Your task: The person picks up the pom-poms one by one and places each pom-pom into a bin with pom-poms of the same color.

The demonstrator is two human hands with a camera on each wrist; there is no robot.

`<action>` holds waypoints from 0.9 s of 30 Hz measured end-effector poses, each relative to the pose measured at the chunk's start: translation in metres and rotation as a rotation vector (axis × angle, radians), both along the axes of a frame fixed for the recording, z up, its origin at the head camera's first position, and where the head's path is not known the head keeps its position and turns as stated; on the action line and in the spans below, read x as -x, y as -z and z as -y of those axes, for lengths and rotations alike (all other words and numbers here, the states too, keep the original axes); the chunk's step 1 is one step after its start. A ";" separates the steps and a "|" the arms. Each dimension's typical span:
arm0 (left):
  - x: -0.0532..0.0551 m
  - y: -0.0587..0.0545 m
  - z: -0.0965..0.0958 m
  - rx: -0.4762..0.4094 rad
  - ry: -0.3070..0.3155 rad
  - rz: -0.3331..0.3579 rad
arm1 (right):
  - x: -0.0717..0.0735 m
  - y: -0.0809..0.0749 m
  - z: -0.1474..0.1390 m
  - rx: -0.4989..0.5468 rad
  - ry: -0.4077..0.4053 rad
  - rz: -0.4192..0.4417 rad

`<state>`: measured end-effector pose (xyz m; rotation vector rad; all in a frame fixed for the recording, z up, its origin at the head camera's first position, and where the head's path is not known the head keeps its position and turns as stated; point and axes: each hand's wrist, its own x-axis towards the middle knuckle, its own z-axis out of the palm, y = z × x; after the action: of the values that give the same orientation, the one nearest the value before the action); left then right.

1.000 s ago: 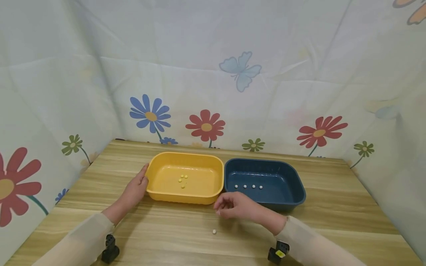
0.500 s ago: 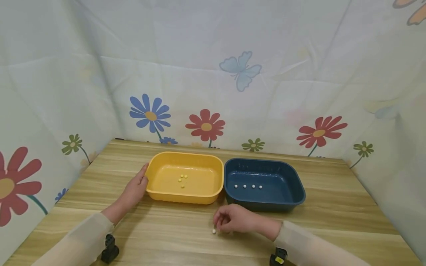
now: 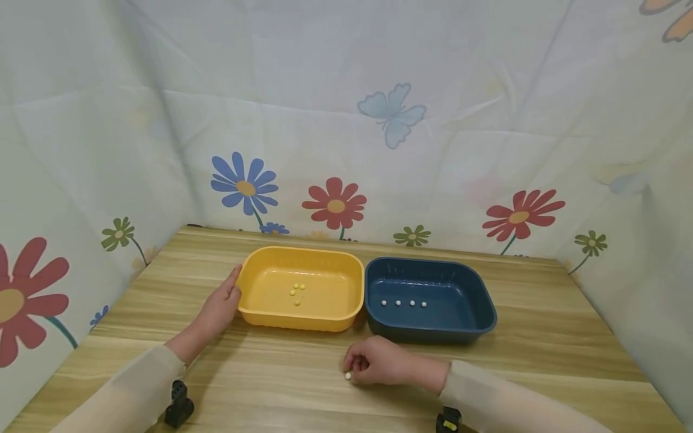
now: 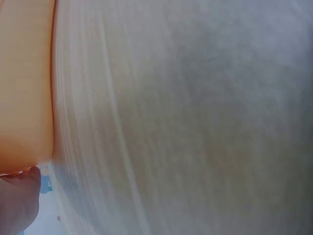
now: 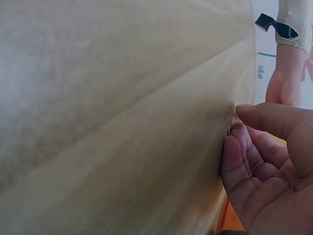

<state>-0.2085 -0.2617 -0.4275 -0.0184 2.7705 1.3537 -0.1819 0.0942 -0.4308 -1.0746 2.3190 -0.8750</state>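
Note:
In the head view my left hand (image 3: 216, 307) rests against the outer left wall of a yellow tub (image 3: 303, 323), its fingers fairly straight. Several tiny yellow balls (image 3: 297, 302) lie on the tub's floor. My right hand (image 3: 376, 361) is down on the wooden table in front of the tubs. Its curled thumb and index fingertips pinch a small white ball (image 3: 348, 376) at the tabletop. The right wrist view shows the thumb and fingers (image 5: 234, 156) drawn together there, with the ball hidden. Beside the yellow tub stands a dark blue tub (image 3: 433, 334) containing several white balls (image 3: 412, 303).
The two tubs stand side by side, nearly touching, toward the back of the wooden table (image 3: 281, 385). A flowered cloth (image 3: 433, 198) hangs behind and along both sides. Each wrist carries a black camera mount (image 3: 178, 406).
My right hand has moved down from the gap between the tubs to the white ball on the table, and its fingertips have closed in on it. The left hand stays put.

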 end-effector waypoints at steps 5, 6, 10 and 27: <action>0.000 0.000 -0.001 0.007 0.001 -0.004 | -0.001 0.000 0.002 -0.022 -0.012 -0.053; 0.000 0.000 -0.001 0.007 0.000 -0.006 | -0.001 0.000 0.002 -0.023 -0.018 -0.062; 0.000 0.000 -0.001 0.007 0.003 -0.004 | -0.001 -0.002 0.001 -0.019 -0.018 -0.043; 0.000 0.002 0.000 -0.002 0.010 -0.015 | 0.013 -0.047 -0.006 0.007 0.063 0.286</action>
<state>-0.2086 -0.2620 -0.4294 0.0054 2.7780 1.3598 -0.1949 0.1005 -0.3835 -0.8227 2.1214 -0.9912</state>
